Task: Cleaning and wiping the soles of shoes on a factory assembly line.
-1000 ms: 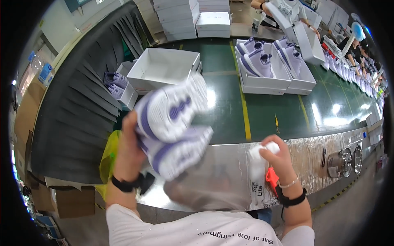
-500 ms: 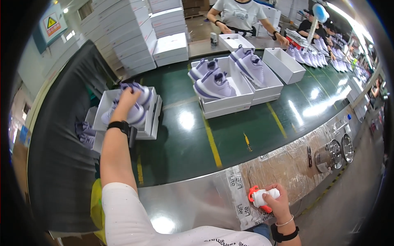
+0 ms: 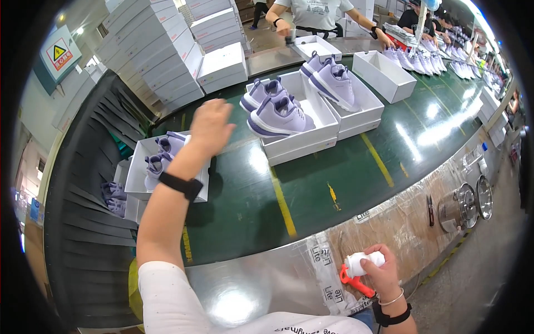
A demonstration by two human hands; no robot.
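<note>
My left hand (image 3: 213,127) is raised over the green conveyor, between two shoe boxes. Its fingers are apart, with nothing visible in them. Just left of that wrist, a white shoe box (image 3: 135,172) holds lilac sneakers (image 3: 154,167), partly covered by my forearm. To the hand's right, a pair of lilac sneakers (image 3: 278,121) rests in another open shoe box (image 3: 303,149). Low on the right, my right hand (image 3: 384,271) grips a white bottle (image 3: 359,264) with an orange-red trigger-like head (image 3: 357,284), above the brown-covered bench.
Another box with sneakers (image 3: 334,83) and an empty white box (image 3: 389,83) stand farther right. Stacked shoe boxes (image 3: 161,55) rise at the back left. A co-worker (image 3: 317,14) stands across the belt. Steel pots (image 3: 457,209) and a dark slim tool (image 3: 430,210) lie on the bench.
My left hand has let go of the sneakers in the left box and moved up and right. My right hand still holds the bottle. The co-worker's hand now grasps a small dark object.
</note>
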